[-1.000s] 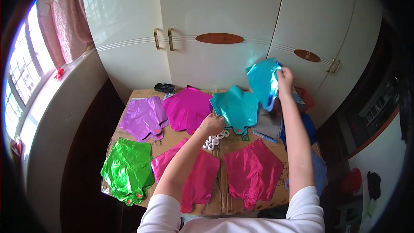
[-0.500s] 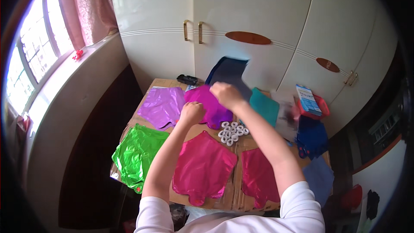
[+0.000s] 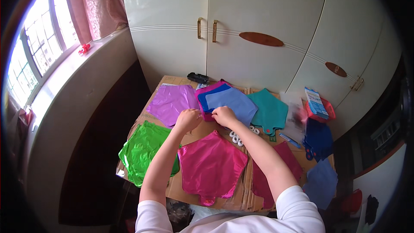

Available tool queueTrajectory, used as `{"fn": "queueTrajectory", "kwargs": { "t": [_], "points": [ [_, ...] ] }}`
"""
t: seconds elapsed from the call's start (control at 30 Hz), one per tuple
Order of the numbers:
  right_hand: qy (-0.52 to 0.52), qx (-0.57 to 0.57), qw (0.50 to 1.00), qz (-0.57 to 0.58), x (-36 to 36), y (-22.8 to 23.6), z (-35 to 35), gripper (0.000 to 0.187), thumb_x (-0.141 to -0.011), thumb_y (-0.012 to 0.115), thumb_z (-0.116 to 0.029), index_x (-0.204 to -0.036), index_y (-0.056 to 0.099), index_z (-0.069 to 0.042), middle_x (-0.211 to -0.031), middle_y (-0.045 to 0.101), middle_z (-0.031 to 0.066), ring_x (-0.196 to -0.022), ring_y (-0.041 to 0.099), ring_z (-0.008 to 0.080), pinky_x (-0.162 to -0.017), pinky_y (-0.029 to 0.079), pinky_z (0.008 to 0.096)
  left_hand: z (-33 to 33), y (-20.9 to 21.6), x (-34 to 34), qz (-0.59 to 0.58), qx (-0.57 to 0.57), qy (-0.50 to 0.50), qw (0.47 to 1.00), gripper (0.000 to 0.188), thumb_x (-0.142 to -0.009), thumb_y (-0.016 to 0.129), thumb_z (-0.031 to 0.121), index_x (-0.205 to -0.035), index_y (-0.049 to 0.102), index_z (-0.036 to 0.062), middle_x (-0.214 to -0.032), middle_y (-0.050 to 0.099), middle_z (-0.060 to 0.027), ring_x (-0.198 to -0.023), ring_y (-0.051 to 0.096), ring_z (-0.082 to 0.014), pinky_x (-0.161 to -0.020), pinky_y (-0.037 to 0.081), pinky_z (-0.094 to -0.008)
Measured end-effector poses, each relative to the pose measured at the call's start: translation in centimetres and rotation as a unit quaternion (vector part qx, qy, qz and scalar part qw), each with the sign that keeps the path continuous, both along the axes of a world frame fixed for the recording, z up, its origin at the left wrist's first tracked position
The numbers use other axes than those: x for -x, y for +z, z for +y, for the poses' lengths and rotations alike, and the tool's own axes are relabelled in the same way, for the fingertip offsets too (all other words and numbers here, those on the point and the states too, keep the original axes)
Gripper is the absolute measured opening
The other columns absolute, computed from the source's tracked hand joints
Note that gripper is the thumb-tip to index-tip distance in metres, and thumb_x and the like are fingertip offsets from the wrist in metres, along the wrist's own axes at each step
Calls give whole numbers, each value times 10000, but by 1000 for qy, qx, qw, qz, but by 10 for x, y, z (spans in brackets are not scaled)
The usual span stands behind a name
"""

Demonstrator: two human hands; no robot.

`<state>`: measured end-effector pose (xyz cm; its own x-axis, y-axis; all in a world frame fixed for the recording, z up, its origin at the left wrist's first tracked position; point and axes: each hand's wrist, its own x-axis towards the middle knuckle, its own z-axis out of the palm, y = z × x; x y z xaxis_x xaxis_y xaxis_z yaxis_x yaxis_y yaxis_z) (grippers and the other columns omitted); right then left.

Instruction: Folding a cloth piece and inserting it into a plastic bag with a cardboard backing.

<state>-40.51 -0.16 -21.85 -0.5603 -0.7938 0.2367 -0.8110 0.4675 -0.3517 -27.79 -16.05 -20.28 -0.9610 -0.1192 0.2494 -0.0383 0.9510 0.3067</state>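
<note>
A light blue flat piece lies with a dark blue piece over a magenta piece at the far middle of the cardboard-topped table. My right hand is closed at their near edge, fingertips seeming to pinch the blue pieces. Just to its left, my left hand has its fingers curled downward near the magenta piece; whatever they may hold is hidden. Below both hands, a shiny pink piece of pentagon shape with a small tab is spread out. Several white rings show partly behind my right forearm.
Around lie a purple piece, a crinkled green piece, a teal piece and a dark pink piece. Dark blue pieces and a red basket are at right. White cupboards stand behind the cardboard.
The blue pieces, raised upright above the magenta piece before, now lie flat over it. My right hand has come down and nearer; my left hand has lowered slightly. The view has shifted a little.
</note>
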Motion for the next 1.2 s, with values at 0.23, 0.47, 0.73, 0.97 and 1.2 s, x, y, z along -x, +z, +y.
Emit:
{"fn": "queueTrajectory", "kwargs": {
  "t": [0.23,0.47,0.73,0.97,1.2],
  "points": [
    [-59,90,988,-113,11,-2,4,252,-654,804,-265,-777,705,-69,-734,691,97,-684,669,240,-656,513,343,19,-18,11,80,-17,-76,994,304,-792,574,200,-1046,616,37,-1090,630,-140,-1023,600,-298,-891,470,-405],
    [-83,111,976,-167,20,-4,4,305,-621,840,-301,-705,677,-57,-664,672,69,-611,633,162,-598,491,307,16,-38,17,108,104,-100,984,302,-816,578,217,-1073,616,62,-1187,576,-116,-1130,535,-284,-975,400,-421],
    [-82,121,977,-157,26,-12,5,272,-639,830,-266,-707,681,-50,-661,675,67,-600,628,145,-587,485,298,35,-12,10,106,87,-38,990,268,-805,581,233,-1038,649,120,-1243,524,-43,-1158,485,-230,-929,396,-417],
    [-58,235,924,-297,58,-35,10,212,-727,751,-225,-766,683,-28,-682,660,49,-622,591,129,-589,461,303,37,-16,13,93,194,-101,971,235,-808,539,208,-973,671,105,-1399,441,5,-1292,393,-186,-1026,337,-384],
    [-181,426,837,-292,127,21,56,139,-793,686,-138,-726,616,-38,-661,579,-4,-596,479,86,-534,388,307,28,-45,28,1,133,-130,983,361,-881,396,162,-1179,501,-12,-1345,491,-170,-1273,456,-281,-1054,357,-400]
  ]
}}
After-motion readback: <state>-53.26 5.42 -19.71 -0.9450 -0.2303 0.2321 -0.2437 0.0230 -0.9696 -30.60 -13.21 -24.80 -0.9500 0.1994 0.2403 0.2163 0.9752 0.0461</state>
